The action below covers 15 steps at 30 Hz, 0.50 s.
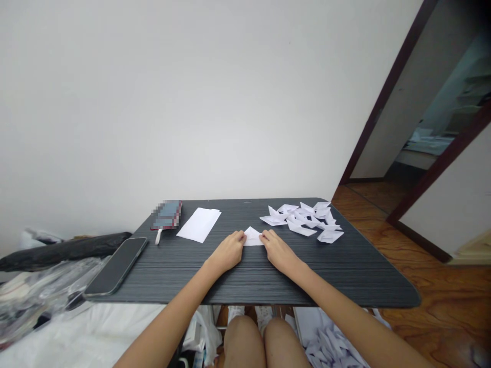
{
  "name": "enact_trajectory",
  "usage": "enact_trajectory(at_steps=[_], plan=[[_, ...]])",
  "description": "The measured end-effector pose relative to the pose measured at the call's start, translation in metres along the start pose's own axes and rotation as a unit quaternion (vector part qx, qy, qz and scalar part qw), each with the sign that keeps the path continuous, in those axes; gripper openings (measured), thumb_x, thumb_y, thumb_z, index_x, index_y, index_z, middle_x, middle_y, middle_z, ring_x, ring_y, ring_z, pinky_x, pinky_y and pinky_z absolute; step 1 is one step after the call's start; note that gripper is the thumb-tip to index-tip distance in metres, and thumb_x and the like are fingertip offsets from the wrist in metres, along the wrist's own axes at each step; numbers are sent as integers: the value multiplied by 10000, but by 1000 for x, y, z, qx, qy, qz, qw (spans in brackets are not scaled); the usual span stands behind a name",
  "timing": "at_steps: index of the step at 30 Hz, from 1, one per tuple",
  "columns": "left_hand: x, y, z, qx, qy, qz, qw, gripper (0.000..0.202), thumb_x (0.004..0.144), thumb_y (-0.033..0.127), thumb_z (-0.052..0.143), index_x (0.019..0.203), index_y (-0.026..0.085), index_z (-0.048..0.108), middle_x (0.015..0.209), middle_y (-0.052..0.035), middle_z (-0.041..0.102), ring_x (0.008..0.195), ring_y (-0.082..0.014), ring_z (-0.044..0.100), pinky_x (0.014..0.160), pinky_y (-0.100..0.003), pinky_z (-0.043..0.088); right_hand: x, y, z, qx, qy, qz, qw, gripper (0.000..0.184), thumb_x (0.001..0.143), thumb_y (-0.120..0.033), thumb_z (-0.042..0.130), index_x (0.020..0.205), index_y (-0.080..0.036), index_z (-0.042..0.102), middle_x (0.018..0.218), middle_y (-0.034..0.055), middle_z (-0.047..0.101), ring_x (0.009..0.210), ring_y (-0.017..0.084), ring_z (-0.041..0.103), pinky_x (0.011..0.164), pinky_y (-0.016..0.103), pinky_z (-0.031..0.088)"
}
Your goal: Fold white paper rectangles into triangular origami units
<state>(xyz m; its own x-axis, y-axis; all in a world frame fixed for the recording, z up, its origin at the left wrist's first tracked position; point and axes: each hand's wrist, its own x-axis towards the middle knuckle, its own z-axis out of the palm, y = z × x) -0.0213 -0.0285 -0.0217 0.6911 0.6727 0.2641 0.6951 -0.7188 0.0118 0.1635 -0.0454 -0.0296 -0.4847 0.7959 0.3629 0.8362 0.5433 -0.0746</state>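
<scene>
A small white folded paper triangle (252, 237) lies on the dark striped table (345, 266). My left hand (227, 251) pinches its left corner with curled fingers. My right hand (276, 249) presses on its right corner, fingers closed on the paper. Both forearms reach in from the bottom of the view.
A pile of several folded white paper pieces (305, 219) lies at the back right. A flat white sheet (199, 224) and a pen (158, 236) sit back left, with a phone (117, 266) at the left edge. More paper lies on the floor (330, 342) below. A doorway opens on the right.
</scene>
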Motion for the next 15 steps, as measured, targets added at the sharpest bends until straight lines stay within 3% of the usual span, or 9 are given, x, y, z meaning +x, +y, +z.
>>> enact_trajectory(at_steps=[3, 6, 9, 11, 15], plan=[[-6, -2, -7, 28, 5, -33, 999, 249, 745, 82, 346, 892, 86, 547, 875, -122, 514, 838, -214, 481, 787, -348, 378, -4, -1, -6, -9, -20, 9, 1000, 317, 672, 47, 362, 878, -93, 559, 863, 121, 510, 822, 215, 430, 723, 303, 370], [-3, 3, -10, 34, 48, -63, 996, 245, 786, 143, 337, 840, 79, 567, 884, -142, 538, 898, -232, 492, 864, -387, 336, 0, -6, -5, -23, -33, 11, 999, 276, 675, 27, 386, 812, -94, 593, 865, 139, 518, 824, 232, 433, 698, 318, 365], [3, 18, -4, 4, 91, -40, 995, 319, 836, 196, 280, 1046, 82, 490, 1101, -157, 497, 1073, -226, 422, 919, -381, 304, 7, -13, 0, -36, -35, -3, 999, 233, 711, -32, 411, 796, -98, 618, 893, 148, 526, 851, 244, 430, 719, 339, 358], [6, 29, 4, -20, 57, 15, 998, 369, 853, 259, 266, 1165, 111, 395, 1229, -135, 419, 1145, -195, 370, 936, -350, 302, 8, -15, 2, -44, -43, -13, 998, 223, 726, -77, 432, 847, -93, 619, 913, 144, 531, 866, 246, 429, 745, 348, 355], [7, 36, 12, -3, 3, -10, 1000, 458, 862, 345, 227, 1239, 100, 308, 1275, -126, 378, 1193, -180, 317, 974, -341, 254, 6, -13, -2, -55, -56, 6, 997, 276, 718, -80, 442, 954, -77, 585, 938, 126, 529, 869, 231, 433, 739, 320, 368]])
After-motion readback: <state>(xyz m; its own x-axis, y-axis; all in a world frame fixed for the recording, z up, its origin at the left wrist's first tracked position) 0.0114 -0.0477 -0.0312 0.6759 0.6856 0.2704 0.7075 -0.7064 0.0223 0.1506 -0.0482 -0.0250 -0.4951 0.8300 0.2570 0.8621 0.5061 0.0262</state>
